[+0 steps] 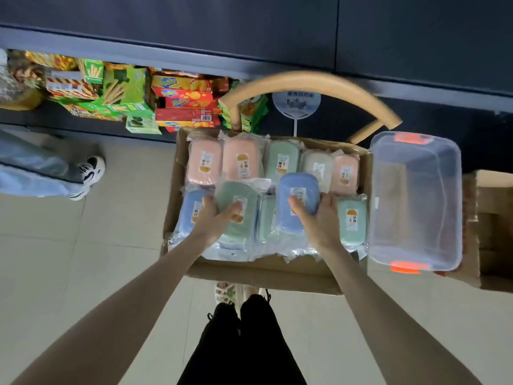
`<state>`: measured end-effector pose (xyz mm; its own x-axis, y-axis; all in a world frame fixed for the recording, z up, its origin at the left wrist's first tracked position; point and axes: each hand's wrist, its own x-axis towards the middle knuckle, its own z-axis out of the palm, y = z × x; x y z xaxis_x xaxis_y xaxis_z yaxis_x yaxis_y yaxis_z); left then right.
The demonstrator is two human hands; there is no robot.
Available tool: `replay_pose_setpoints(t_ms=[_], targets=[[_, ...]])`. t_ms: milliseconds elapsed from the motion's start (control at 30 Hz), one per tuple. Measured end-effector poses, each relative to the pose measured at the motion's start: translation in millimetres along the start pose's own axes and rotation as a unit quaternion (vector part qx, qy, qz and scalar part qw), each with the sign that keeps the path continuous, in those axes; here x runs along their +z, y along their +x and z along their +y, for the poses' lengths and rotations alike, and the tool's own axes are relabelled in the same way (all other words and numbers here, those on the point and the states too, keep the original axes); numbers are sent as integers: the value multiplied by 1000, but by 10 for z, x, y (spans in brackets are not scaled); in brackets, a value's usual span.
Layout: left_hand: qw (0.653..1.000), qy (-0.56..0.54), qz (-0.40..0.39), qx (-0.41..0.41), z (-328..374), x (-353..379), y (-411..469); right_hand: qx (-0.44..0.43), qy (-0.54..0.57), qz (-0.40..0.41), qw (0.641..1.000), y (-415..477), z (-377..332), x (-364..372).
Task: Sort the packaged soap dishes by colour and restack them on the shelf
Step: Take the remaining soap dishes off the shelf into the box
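A cardboard box (266, 275) in front of me holds several plastic-wrapped soap dishes in pink, green, blue and cream. My left hand (212, 222) grips a green soap dish (238, 213), thumb on its label. A blue soap dish (298, 200) is held by my right hand (319, 218), raised a little above the others. Two pink dishes (205, 162) lie at the box's far left, with a green one (281, 161), a cream one (317, 165) and another pink one (345, 170) along the far row. Another blue dish (191, 212) lies under my left hand.
A clear plastic tub (416, 201) with orange latches stands to the right of the box. A second cardboard box (491, 229) is further right. A wooden chair back (311, 84) rises behind. Snack boxes (183, 107) fill a low dark shelf. Another person's shoe (91, 170) is at left.
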<state>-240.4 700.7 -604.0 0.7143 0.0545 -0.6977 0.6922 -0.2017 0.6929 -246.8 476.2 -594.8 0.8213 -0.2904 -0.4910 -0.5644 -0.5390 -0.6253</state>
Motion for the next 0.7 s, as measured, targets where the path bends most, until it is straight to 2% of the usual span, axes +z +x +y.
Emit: replay_pose_setpoints(t_ms=[233,367,533,700], targets=[[995,102,-19,-8,-218,72,135,21,-30,-34,999,106,163,248],[976,218,-5,-11,-392,69,186,33,-60,-53,996,95,221,443],[968,245,29,53,-437,45,258,28,-43,-24,998,71,285,517],[955,290,27,59,-402,-7,309,-2,-123,11,992,77,265,560]])
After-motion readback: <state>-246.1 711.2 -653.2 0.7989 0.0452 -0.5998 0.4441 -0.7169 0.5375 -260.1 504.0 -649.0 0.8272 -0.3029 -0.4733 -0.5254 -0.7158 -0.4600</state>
